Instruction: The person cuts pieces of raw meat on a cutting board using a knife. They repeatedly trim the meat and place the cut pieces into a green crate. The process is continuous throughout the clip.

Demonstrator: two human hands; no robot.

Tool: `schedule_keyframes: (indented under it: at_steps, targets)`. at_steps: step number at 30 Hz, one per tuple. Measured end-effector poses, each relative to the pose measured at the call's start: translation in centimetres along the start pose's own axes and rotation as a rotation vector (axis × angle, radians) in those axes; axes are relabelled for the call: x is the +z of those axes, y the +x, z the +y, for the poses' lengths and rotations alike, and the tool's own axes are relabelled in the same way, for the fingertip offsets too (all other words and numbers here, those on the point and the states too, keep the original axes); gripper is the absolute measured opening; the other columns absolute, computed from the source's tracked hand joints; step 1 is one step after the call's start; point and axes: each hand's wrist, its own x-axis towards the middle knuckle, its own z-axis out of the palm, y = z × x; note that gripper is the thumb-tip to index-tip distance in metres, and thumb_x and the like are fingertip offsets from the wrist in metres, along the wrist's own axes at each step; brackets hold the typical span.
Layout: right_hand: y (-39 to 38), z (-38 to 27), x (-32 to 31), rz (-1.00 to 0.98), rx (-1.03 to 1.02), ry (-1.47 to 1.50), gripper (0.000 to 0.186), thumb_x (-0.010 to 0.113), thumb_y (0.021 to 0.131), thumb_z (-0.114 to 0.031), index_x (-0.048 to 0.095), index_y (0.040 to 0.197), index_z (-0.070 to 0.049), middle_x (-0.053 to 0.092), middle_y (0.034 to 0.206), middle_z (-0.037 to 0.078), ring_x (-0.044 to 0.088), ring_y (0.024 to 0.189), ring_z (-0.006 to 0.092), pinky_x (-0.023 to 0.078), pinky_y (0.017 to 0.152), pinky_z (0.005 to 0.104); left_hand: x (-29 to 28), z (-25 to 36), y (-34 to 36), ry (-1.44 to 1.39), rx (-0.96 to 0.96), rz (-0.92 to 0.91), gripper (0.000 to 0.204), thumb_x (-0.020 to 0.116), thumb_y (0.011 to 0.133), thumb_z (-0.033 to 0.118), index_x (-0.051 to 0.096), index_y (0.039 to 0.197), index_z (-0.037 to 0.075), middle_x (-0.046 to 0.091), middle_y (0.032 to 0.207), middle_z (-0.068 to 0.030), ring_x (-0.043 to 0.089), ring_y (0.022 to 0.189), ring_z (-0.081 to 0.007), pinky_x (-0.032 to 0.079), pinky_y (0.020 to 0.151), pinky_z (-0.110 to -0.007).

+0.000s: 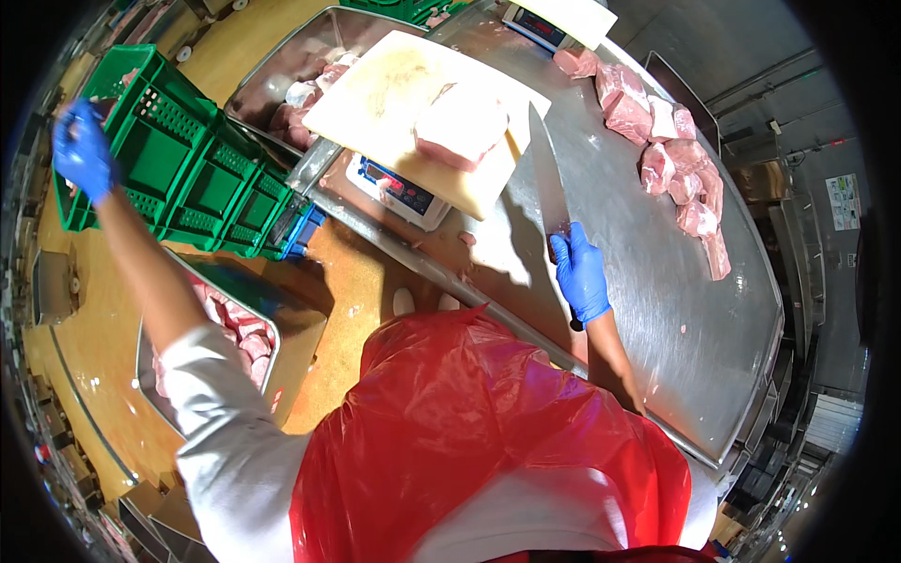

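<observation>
My right hand (583, 278), in a blue glove, is wrapped round the handle of a long knife (549, 178). Its broad blade points away from me, over the steel table beside the cutting board. At the far left my left hand (86, 155), also gloved in blue, is stretched out by the rim of the top green crate (160, 150). Its fingers look apart, with nothing visible in them. A thick block of pale pink meat (460, 127) lies on the white cutting board (375, 80). Under the board's near side sits a scale (394, 192).
Cut meat pieces (683, 174) lie along the right of the steel table (676, 328). A metal tub (258, 89) with meat stands behind the crates. Another meat-filled bin (277, 361) is below my left arm. A second scale (535, 26) sits at the far edge.
</observation>
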Motion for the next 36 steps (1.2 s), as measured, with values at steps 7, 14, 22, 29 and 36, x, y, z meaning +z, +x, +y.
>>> schedule_keyframes:
  at_steps: [7, 14, 22, 29, 36]
  targets:
    - [-1.1, -0.1, 2.3, 0.040, 0.034, -0.008, 0.019, 0.059, 0.101, -0.019, 0.051, 0.102, -0.002, 0.068, 0.081, 0.024, 0.067, 0.077, 0.0458, 0.053, 0.062, 0.0514, 2.4, -8.3, 7.5, 1.219, 0.074, -0.380, 0.069, 0.068, 0.090, 0.044, 0.050, 0.142, 0.004, 0.065, 0.123, -0.0282, 0.062, 0.119, -0.0430, 0.051, 0.096, -0.048]
    - [7.7, -7.7, 7.4, 0.003, -0.271, -0.045, 0.021, 0.057, 0.100, -0.022, 0.050, 0.104, -0.002, 0.067, 0.086, 0.028, 0.064, 0.079, 0.0493, 0.051, 0.065, 0.0550, 17.3, 13.7, -31.0, -0.186, 0.113, -0.743, 0.045, 0.057, 0.092, 0.005, 0.055, 0.136, -0.001, 0.062, 0.129, -0.0196, 0.061, 0.119, -0.0303, 0.044, 0.107, -0.041]
    - [12.8, -11.3, 8.5, -0.060, -0.282, -0.131, 0.021, 0.052, 0.100, -0.022, 0.047, 0.104, -0.003, 0.065, 0.086, 0.030, 0.064, 0.079, 0.0501, 0.051, 0.068, 0.0565, 16.0, 16.0, -38.3, -0.129, -0.129, -0.448, 0.022, 0.059, 0.083, -0.004, 0.067, 0.102, 0.003, 0.068, 0.098, -0.0129, 0.067, 0.086, -0.0248, 0.054, 0.079, -0.036]
    - [3.0, -4.9, -0.3, -0.468, -0.156, -0.480, 0.020, 0.051, 0.100, -0.021, 0.047, 0.106, -0.003, 0.065, 0.082, 0.030, 0.063, 0.075, 0.0516, 0.049, 0.065, 0.0594, 13.7, 12.0, -37.5, -0.001, -0.246, -0.220, 0.010, 0.063, 0.090, 0.003, 0.071, 0.095, 0.002, 0.069, 0.088, -0.0093, 0.064, 0.073, -0.0157, 0.053, 0.070, -0.030]
    - [1.9, -7.4, -6.3, -0.266, -0.221, -0.369, 0.019, 0.058, 0.099, -0.015, 0.046, 0.104, -0.001, 0.061, 0.078, 0.032, 0.061, 0.075, 0.0528, 0.047, 0.061, 0.0576, 18.2, 17.4, -39.3, -0.207, -0.317, -0.410, 0.024, 0.073, 0.084, 0.010, 0.066, 0.106, 0.001, 0.066, 0.089, -0.0115, 0.064, 0.075, -0.0243, 0.053, 0.070, -0.037]
